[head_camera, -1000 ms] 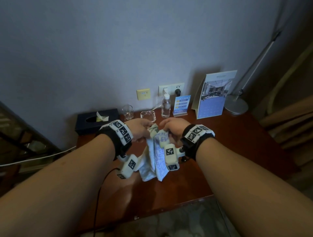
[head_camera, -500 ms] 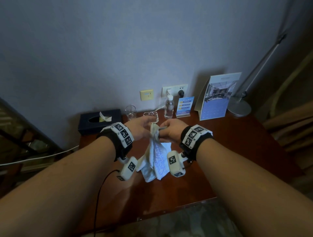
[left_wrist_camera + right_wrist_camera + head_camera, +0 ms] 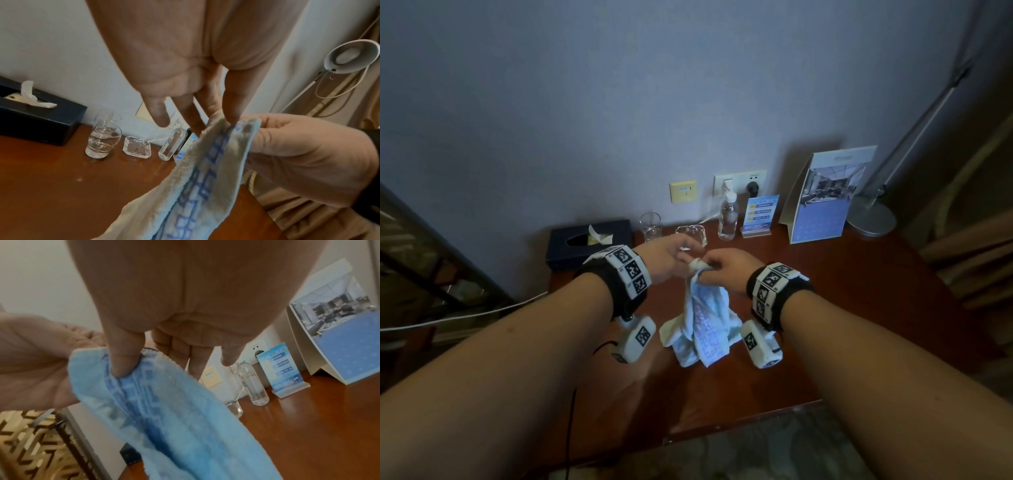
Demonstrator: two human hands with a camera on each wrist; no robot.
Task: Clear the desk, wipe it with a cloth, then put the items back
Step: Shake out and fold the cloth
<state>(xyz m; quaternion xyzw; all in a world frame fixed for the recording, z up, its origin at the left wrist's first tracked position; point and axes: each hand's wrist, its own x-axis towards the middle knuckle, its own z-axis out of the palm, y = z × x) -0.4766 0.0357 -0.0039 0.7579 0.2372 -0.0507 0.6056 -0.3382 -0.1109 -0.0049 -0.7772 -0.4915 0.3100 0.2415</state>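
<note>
A light blue cloth [image 3: 705, 318] with a darker blue checked band hangs bunched above the brown desk [image 3: 859, 308]. Its lower end reaches the desk top. My right hand [image 3: 705, 269] pinches the cloth's top corner. In the right wrist view the thumb [image 3: 123, 366] presses into the cloth [image 3: 164, 418]. My left hand [image 3: 683, 255] is right beside it. In the left wrist view its thumb and fingers [image 3: 232, 113] pinch the top edge of the cloth [image 3: 205, 186].
Along the wall stand a dark tissue box [image 3: 589, 240], a drinking glass [image 3: 650, 226], a glass ashtray [image 3: 693, 233], a water bottle [image 3: 727, 217], a small blue sign [image 3: 758, 216], a standing calendar [image 3: 825, 195] and a lamp base [image 3: 871, 219]. A chair stands at the right.
Both hands have come together and lifted the cloth's top. It was spread between them and now hangs from one bunched point.
</note>
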